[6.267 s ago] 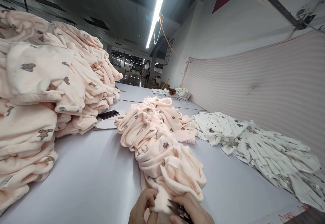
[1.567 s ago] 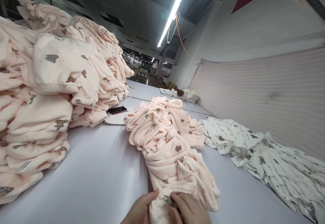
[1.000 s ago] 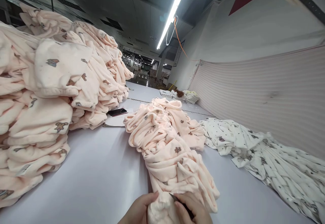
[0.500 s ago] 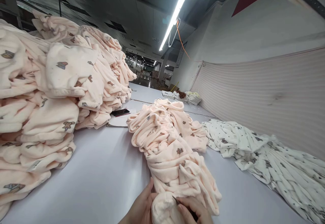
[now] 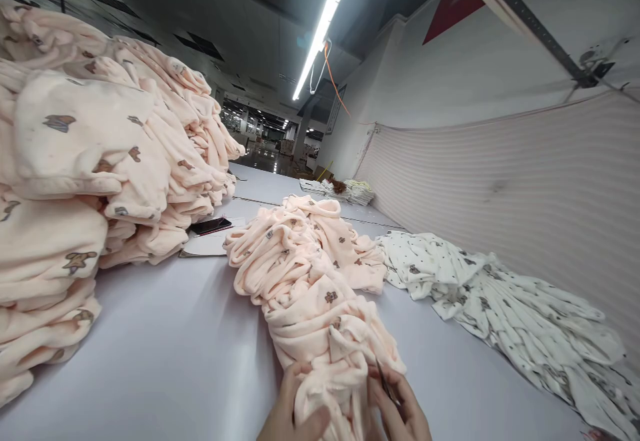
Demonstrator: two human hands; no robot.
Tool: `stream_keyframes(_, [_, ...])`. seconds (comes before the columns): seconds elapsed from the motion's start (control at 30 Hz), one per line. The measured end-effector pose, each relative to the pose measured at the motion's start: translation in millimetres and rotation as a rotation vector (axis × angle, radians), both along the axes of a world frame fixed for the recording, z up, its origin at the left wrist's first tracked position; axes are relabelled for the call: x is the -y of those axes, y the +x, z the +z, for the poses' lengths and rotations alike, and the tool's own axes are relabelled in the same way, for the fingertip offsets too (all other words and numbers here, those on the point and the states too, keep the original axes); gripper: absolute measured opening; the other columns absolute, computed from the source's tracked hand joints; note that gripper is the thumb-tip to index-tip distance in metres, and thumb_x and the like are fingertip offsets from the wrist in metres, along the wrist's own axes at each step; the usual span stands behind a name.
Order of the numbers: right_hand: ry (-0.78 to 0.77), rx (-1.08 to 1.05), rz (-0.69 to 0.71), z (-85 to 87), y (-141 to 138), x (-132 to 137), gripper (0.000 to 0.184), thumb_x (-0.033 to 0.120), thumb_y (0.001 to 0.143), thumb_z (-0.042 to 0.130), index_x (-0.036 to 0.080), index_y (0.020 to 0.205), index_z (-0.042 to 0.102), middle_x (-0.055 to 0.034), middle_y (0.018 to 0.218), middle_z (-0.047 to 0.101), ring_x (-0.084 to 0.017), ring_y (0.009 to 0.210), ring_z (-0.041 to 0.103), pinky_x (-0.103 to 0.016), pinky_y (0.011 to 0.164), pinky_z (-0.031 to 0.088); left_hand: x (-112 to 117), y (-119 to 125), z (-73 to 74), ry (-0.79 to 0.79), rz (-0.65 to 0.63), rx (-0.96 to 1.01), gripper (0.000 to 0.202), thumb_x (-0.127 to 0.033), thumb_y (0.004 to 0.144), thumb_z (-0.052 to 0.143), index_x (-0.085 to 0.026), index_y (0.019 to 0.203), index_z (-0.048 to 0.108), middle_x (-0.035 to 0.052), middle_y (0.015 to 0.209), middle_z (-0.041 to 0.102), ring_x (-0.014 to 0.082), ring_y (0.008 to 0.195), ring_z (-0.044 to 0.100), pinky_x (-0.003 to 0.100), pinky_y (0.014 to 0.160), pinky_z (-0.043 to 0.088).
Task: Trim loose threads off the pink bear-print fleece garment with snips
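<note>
My left hand (image 5: 293,409) is closed on the near end of a pale pink plush garment (image 5: 333,394), at the bottom of the view. On the other side of that cloth, my right hand (image 5: 403,404) has its fingers wrapped round small dark thread snips (image 5: 385,382), whose pointed tip faces up and away from me. Most of the tool is hidden by the fingers. Beyond both hands, a long heap of pink plush garments (image 5: 313,281) with small bear prints runs up the table.
A tall pile of similar pink garments (image 5: 75,141) rises on the left. White printed garments (image 5: 480,294) lie spread on the right. A dark phone (image 5: 211,226) rests on papers (image 5: 200,246) near the tall pile. Folded cloth stacks (image 5: 357,192) stand farther back along the striped curtain (image 5: 490,167).
My view has turned right, shifting the piles leftward. My hands have moved apart slightly, and the cloth between them is now more opened out. The snips' tip now points up.
</note>
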State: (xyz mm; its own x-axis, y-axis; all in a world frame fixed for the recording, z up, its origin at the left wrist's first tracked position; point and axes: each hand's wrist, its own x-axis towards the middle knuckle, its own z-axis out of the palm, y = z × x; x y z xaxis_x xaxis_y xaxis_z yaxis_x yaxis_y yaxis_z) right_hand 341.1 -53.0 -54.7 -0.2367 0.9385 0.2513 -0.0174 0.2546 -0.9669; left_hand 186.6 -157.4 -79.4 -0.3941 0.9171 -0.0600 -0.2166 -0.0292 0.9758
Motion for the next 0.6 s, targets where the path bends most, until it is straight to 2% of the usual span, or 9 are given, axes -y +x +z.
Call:
stream_keyframes(0.07, [-0.085, -0.045, 0.165, 8.8, -3.9, -0.6, 0.032, 0.045, 0.072, 0.072, 0.021, 0.092, 0.07, -0.0085, 0.099, 0.074, -0.027, 0.1, 0.065, -0.031, 0.086, 0.051, -7.6, 11.4, 9.3, -0.05, 0.132, -0.316, 0.053, -0.027, 0.062, 0.068, -0.021, 0.113, 0.053, 0.0084, 0.111, 0.061, 0.0269, 0.104, 0.056, 0.035, 0.092, 0.039])
stream_keyframes(0.1, [-0.093, -0.036, 0.236, 12.6, -7.0, -0.2, 0.032, 0.044, 0.072, 0.072, 0.02, 0.094, 0.071, -0.0088, 0.1, 0.073, -0.027, 0.1, 0.065, -0.032, 0.087, 0.05, -11.9, 14.7, 13.9, -0.062, 0.175, -0.406, 0.044, -0.027, 0.064, 0.066, -0.021, 0.106, 0.058, 0.0074, 0.106, 0.059, 0.0269, 0.103, 0.055, 0.035, 0.092, 0.039])
stream_keyframes(0.17, [-0.042, 0.005, 0.28, 16.5, -13.7, 1.4, 0.029, 0.042, 0.075, 0.069, 0.02, 0.094, 0.071, -0.0087, 0.098, 0.073, -0.026, 0.097, 0.066, -0.032, 0.086, 0.05, -20.5, 14.9, 19.5, -0.04, 0.216, -0.418, 0.022, -0.033, 0.07, 0.06, -0.021, 0.088, 0.064, 0.0052, 0.093, 0.055, 0.0267, 0.096, 0.054, 0.036, 0.09, 0.039])
stream_keyframes(0.27, [0.172, 0.087, 0.139, 12.4, -22.2, 3.1, 0.018, 0.037, 0.077, 0.064, 0.021, 0.085, 0.065, -0.0048, 0.086, 0.069, -0.023, 0.086, 0.064, -0.03, 0.08, 0.049, -28.9, 3.6, 18.5, -0.024, 0.208, -0.25, 0.023, -0.04, 0.073, 0.056, -0.019, 0.079, 0.064, 0.0041, 0.086, 0.051, 0.0265, 0.093, 0.053, 0.038, 0.091, 0.039])
stream_keyframes(0.37, [0.343, 0.227, 0.025, 4.7, -27.9, -1.5, 0.009, 0.029, 0.074, 0.062, 0.024, 0.079, 0.058, -0.0021, 0.088, 0.062, -0.021, 0.083, 0.059, -0.027, 0.073, 0.045, -26.1, -10.2, 18.6, -0.01, 0.137, -0.139, 0.03, -0.043, 0.075, 0.055, -0.017, 0.087, 0.065, 0.0063, 0.091, 0.056, 0.0261, 0.092, 0.057, 0.036, 0.083, 0.046])
stream_keyframes(0.43, [0.317, 0.277, 0.031, 3.8, -30.7, -10.3, 0.006, 0.025, 0.074, 0.059, 0.024, 0.08, 0.058, -0.0017, 0.091, 0.06, -0.021, 0.081, 0.056, -0.027, 0.07, 0.042, -19.7, -16.7, 24.6, -0.001, 0.022, 0.047, 0.031, -0.041, 0.078, 0.056, -0.018, 0.098, 0.064, 0.0068, 0.091, 0.062, 0.0251, 0.091, 0.06, 0.035, 0.08, 0.048])
stream_keyframes(0.5, [0.244, 0.255, 0.099, 7.7, -32.1, -22.0, 0.003, 0.024, 0.074, 0.058, 0.023, 0.074, 0.056, 0.0002, 0.079, 0.059, -0.019, 0.073, 0.054, -0.026, 0.065, 0.041, -13.9, -20.6, 33.9, 0.024, -0.106, 0.286, 0.032, -0.036, 0.081, 0.059, -0.019, 0.107, 0.061, 0.0067, 0.091, 0.067, 0.0236, 0.09, 0.062, 0.033, 0.079, 0.049])
stream_keyframes(0.53, [0.213, 0.229, 0.142, 11.2, -32.0, -27.7, 0.007, 0.025, 0.073, 0.059, 0.022, 0.069, 0.054, 0.0016, 0.071, 0.056, -0.018, 0.068, 0.052, -0.025, 0.063, 0.041, -12.1, -21.5, 38.4, 0.042, -0.151, 0.383, 0.032, -0.034, 0.081, 0.06, -0.019, 0.109, 0.061, 0.0066, 0.09, 0.068, 0.0228, 0.089, 0.063, 0.032, 0.078, 0.049])
stream_keyframes(0.6, [0.176, 0.18, 0.201, 19.7, -29.0, -35.9, 0.016, 0.03, 0.076, 0.058, 0.021, 0.066, 0.05, 0.0036, 0.063, 0.051, -0.016, 0.062, 0.05, -0.024, 0.059, 0.043, -11.4, -20.7, 45.0, 0.065, -0.149, 0.407, 0.028, -0.032, 0.08, 0.063, -0.018, 0.104, 0.062, 0.0059, 0.087, 0.069, 0.0214, 0.084, 0.063, 0.031, 0.076, 0.049])
